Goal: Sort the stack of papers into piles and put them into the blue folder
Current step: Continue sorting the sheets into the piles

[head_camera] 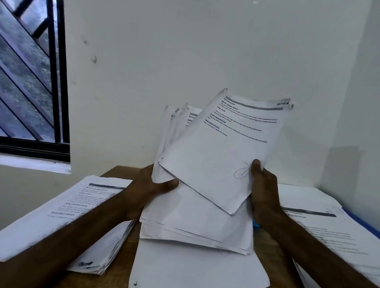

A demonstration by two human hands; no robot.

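We hold the stack (pixel 192 220) upright over the table (pixel 276 273). The left hand (pixel 149 190) grips its left edge, thumb across the front. The right hand (pixel 264 194) pinches the top sheet (pixel 217 150) near its lower right corner, and that sheet sits askew from the rest. The paper looks light, limp and slick, with curled top corners, so we expect it to fan and slide. We judge a firm grip low on the edge best for the stack and a corner pinch best for single sheets. One pile (pixel 67 214) lies to the left; another (pixel 335 239) lies to the right on the folder (pixel 365 227).
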